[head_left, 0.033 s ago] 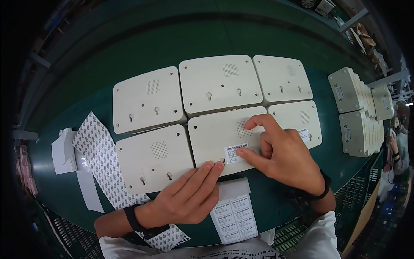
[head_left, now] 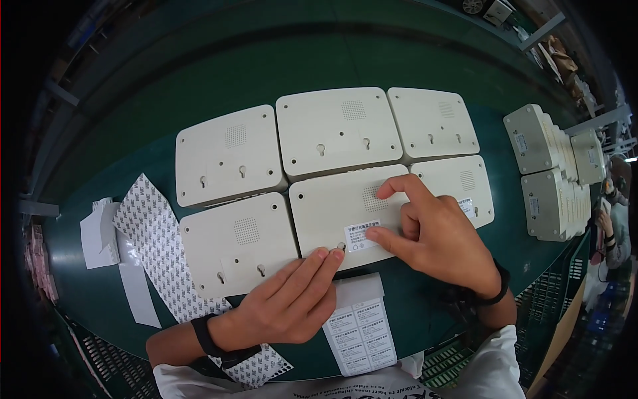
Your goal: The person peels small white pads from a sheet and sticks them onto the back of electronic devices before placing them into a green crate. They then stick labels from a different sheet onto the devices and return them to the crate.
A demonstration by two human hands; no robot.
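A cream plastic casing (head_left: pixel 322 216) lies in the middle of the near row, its back face with a speaker grid and keyhole slots turned up. On it sits a white printed label (head_left: pixel 357 234), and the thumb of my right hand (head_left: pixel 442 243) presses on the label's right part. That hand's index finger reaches over the speaker grid; the other fingers are curled, with nothing held. My left hand (head_left: pixel 282 307) rests its outstretched fingertips on the casing's near edge, left of the label. Just below lies a sheet of labels (head_left: pixel 362 332).
More cream casings (head_left: pixel 339 126) stand around in two rows; the near right casing (head_left: pixel 448 176) carries a label. Stacked casings (head_left: pixel 548 199) stand at the right. Patterned backing sheets (head_left: pixel 163 249) and white paper (head_left: pixel 100 233) lie left on the green table (head_left: pixel 73 282). Another person's hand (head_left: pixel 606 223) shows far right.
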